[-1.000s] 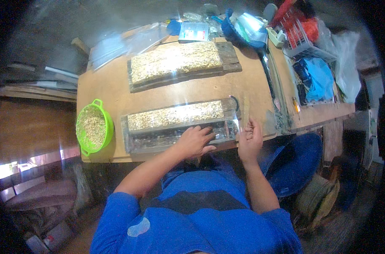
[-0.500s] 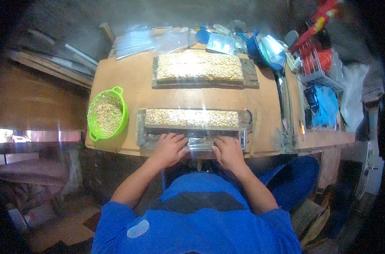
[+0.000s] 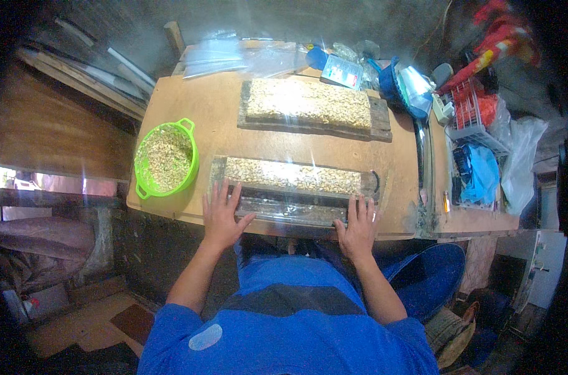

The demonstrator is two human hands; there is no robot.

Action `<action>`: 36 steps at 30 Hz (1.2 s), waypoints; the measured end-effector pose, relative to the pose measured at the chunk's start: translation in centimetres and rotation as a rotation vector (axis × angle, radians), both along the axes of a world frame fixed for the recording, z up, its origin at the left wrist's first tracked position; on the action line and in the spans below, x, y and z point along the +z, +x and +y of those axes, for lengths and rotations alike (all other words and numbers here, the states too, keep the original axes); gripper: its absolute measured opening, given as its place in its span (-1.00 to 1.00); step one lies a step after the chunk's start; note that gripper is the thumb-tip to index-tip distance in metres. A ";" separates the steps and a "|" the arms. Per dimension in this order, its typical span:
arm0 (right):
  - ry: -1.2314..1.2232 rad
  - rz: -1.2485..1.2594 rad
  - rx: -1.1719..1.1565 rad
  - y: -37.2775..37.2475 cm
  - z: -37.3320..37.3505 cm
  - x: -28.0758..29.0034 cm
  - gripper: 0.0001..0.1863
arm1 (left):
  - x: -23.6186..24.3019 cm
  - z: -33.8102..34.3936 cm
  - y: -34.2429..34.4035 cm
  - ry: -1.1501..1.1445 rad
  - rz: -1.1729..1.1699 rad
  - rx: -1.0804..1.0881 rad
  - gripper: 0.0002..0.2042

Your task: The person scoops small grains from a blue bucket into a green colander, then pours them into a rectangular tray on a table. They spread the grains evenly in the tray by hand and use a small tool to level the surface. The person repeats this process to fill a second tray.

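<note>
My left hand (image 3: 222, 220) rests with its fingers spread at the left end of the near wooden board (image 3: 218, 167). At the board's right end lies my right hand (image 3: 357, 232), fingers stretched out and pointing away from me. Between the two hands, a sheet of clear plastic (image 3: 290, 211) catches the light along the board's near edge. Behind it runs a long, flat block of pale bean-like pieces (image 3: 293, 175). Neither hand grips anything.
A second wooden board (image 3: 379, 119) farther back carries a wider block of pale pieces (image 3: 306, 103). A green basket (image 3: 193, 156) of similar pieces stands left. Clear plastic sheets (image 3: 215, 59), a blue basket (image 3: 393, 84) and a wire rack (image 3: 477, 134) line the back and right.
My hands have spread apart from the plastic's middle toward the board's two ends. Their curled fingers have straightened. The whole view has tilted slightly.
</note>
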State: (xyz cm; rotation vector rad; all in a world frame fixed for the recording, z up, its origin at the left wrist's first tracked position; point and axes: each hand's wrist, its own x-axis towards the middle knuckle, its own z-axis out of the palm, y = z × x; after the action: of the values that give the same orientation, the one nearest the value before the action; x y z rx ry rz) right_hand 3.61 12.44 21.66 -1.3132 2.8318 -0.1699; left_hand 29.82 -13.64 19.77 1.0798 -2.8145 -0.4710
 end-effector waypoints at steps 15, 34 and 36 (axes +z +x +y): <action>-0.232 -0.254 -0.410 -5.0 6.3 -1.6 -0.58 | 0.3 0.0 -0.4 0.033 0.001 0.029 0.15; -0.513 -0.574 -0.656 -5.7 9.2 -4.4 -0.65 | -0.1 -0.3 -0.6 0.027 0.038 0.025 0.22; -0.727 -0.909 -0.700 -4.6 9.6 -2.8 -0.66 | -0.3 -0.3 -0.5 0.020 0.030 0.025 0.22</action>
State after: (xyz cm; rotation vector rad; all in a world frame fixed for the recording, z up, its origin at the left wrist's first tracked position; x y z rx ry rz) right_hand -0.99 22.06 18.88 -0.0375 2.2567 -1.4485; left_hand 29.29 -13.90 19.44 1.1005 -2.7734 -0.5101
